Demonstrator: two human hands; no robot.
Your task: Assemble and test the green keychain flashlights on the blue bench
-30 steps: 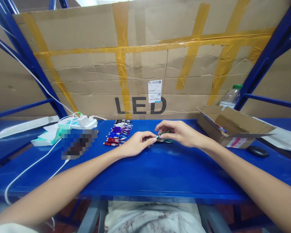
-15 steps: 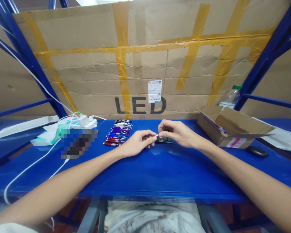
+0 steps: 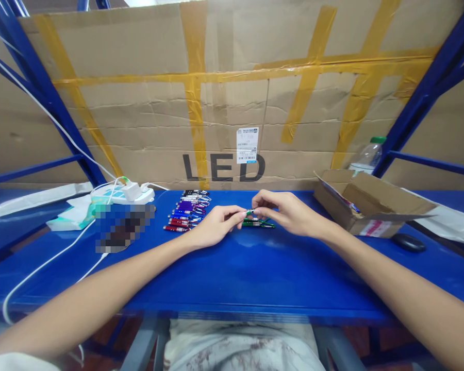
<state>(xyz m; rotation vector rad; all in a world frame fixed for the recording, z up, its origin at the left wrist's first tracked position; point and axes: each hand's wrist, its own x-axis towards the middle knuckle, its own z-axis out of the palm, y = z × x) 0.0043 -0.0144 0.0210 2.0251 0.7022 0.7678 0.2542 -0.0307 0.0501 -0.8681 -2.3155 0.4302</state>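
Note:
Both hands meet above the blue table, pinching a small green keychain flashlight (image 3: 249,212) between them. My left hand (image 3: 216,225) is closed with thumb and forefinger at its left end. My right hand (image 3: 280,211) has its fingertips closed on the right end. Just below them lie green keychain flashlights (image 3: 260,223), partly hidden by the hands. To the left, a column of keychain flashlights with carabiner clips (image 3: 187,210) runs from black and silver through purple and blue to red.
An open cardboard box (image 3: 371,206) and a black mouse (image 3: 409,242) sit on the right, with a green-capped bottle (image 3: 368,154) behind. At left are a white power strip (image 3: 112,195), cables and a tissue pack (image 3: 71,216). A large cardboard sheet (image 3: 150,118) closes off the back.
My left fingers have drawn slightly left, and more of the green flashlight shows between the hands. The view has barely shifted.

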